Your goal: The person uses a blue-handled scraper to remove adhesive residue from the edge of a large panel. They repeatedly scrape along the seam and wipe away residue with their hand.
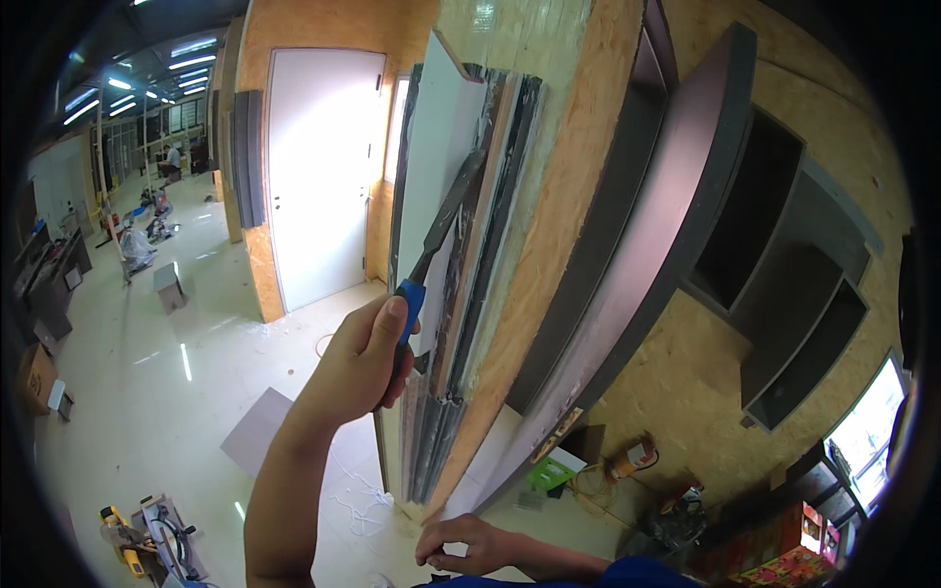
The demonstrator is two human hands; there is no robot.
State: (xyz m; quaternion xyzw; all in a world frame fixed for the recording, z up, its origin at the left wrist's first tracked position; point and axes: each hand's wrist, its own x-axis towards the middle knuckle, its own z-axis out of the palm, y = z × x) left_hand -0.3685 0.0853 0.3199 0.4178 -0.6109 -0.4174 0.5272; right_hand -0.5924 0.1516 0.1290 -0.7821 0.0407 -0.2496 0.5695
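My left hand (365,351) is wrapped round the blue and black handle of a chisel-like tool (446,216) with a long, dark flat blade. Its blade points up and away, and the tip overlaps the edges of several upright strips (480,245) in white, brown and dark grey. Whether the tip touches them I cannot tell. A pale panel (434,137) stands just left of the strips. Low in front of me, my right hand (469,545) is loosely curled, thumb near the forefinger, with nothing seen in it.
A long grey board (686,196) leans at the right, beside dark wall boxes (750,211). Behind the strips is a white door (323,176). On the floor lie a flat grey panel (265,431), white cord (363,495) and a yellow power tool (123,544). A person (172,162) is far left.
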